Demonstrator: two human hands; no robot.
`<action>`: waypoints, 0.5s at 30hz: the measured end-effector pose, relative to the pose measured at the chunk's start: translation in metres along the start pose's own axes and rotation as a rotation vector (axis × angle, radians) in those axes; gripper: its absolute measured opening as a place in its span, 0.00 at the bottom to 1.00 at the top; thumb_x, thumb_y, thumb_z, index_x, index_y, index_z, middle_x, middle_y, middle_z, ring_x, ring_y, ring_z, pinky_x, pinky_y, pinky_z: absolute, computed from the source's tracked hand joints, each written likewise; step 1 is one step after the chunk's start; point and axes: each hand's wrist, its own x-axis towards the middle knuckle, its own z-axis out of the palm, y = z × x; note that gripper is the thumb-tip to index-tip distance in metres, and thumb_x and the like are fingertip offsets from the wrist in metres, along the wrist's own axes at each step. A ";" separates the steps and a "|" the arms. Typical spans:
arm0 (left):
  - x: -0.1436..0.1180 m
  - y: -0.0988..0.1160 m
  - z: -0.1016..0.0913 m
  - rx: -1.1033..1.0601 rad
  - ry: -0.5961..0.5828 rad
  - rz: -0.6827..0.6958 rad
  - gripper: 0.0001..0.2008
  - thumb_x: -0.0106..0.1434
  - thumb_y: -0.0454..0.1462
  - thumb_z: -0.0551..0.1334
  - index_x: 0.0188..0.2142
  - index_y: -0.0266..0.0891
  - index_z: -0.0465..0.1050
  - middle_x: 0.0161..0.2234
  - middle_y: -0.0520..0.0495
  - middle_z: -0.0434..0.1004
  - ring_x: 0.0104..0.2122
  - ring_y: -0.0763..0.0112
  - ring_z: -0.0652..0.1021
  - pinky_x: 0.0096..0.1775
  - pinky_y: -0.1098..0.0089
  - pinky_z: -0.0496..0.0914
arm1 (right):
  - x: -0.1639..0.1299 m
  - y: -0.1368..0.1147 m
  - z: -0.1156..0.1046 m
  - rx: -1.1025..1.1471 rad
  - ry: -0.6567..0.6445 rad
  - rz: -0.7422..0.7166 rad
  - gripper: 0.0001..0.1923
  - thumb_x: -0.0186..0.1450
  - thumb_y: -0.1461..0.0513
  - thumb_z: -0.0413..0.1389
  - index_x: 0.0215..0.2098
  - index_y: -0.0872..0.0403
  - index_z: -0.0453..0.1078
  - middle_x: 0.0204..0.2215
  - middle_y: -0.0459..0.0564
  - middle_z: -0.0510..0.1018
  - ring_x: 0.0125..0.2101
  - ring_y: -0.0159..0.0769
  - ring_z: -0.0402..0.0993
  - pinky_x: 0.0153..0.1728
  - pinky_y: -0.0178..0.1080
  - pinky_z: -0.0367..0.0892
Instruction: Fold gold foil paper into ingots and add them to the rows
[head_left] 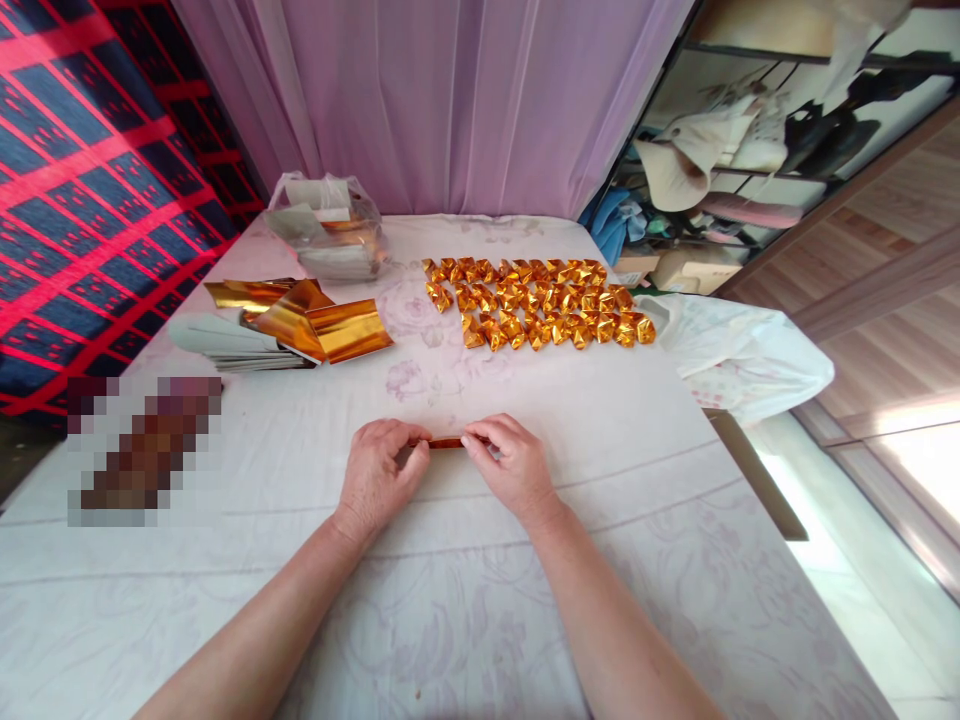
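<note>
My left hand [381,468] and my right hand [510,465] press down side by side on a narrow folded strip of gold foil paper [447,443] lying on the white cloth-covered table [480,560]. Only a short piece of the strip shows between my fingertips; the rest is hidden under my fingers. Beyond my hands, several small folded gold foil pieces [536,300] lie in neat rows. To the left sits a loose pile of flat gold foil sheets [307,320] on a stack of grey-backed sheets [225,342].
A clear plastic bag with more sheets [330,225] stands at the back left. A white plastic bag [739,355] lies at the table's right edge. A pink curtain [442,100] hangs behind. A blurred patch [142,450] covers something at the left.
</note>
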 end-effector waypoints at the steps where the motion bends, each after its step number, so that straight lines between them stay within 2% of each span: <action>1: 0.000 0.000 0.000 -0.002 0.000 -0.002 0.11 0.62 0.38 0.56 0.32 0.42 0.77 0.28 0.48 0.79 0.33 0.62 0.78 0.41 0.60 0.69 | 0.000 0.000 0.000 0.007 -0.006 0.007 0.07 0.66 0.63 0.56 0.37 0.51 0.77 0.33 0.49 0.79 0.33 0.33 0.77 0.39 0.34 0.72; 7: -0.001 -0.003 0.001 0.000 0.009 -0.008 0.11 0.62 0.38 0.56 0.32 0.41 0.78 0.28 0.48 0.79 0.32 0.63 0.78 0.41 0.62 0.69 | -0.001 0.005 0.002 0.049 0.003 -0.019 0.11 0.63 0.67 0.54 0.39 0.50 0.76 0.36 0.49 0.80 0.35 0.34 0.78 0.40 0.36 0.74; 10: -0.002 -0.003 0.001 0.036 0.011 0.026 0.10 0.62 0.37 0.56 0.34 0.41 0.78 0.29 0.48 0.79 0.33 0.62 0.77 0.42 0.60 0.68 | -0.001 0.007 0.003 0.058 0.017 -0.018 0.15 0.61 0.70 0.51 0.40 0.50 0.75 0.36 0.49 0.80 0.36 0.35 0.78 0.40 0.37 0.75; 15: -0.003 0.001 0.001 0.156 0.013 0.077 0.08 0.63 0.38 0.59 0.38 0.42 0.77 0.31 0.48 0.81 0.34 0.60 0.78 0.47 0.55 0.66 | -0.001 0.009 0.002 0.038 0.040 -0.017 0.14 0.62 0.69 0.51 0.41 0.51 0.74 0.36 0.50 0.80 0.37 0.36 0.78 0.41 0.38 0.75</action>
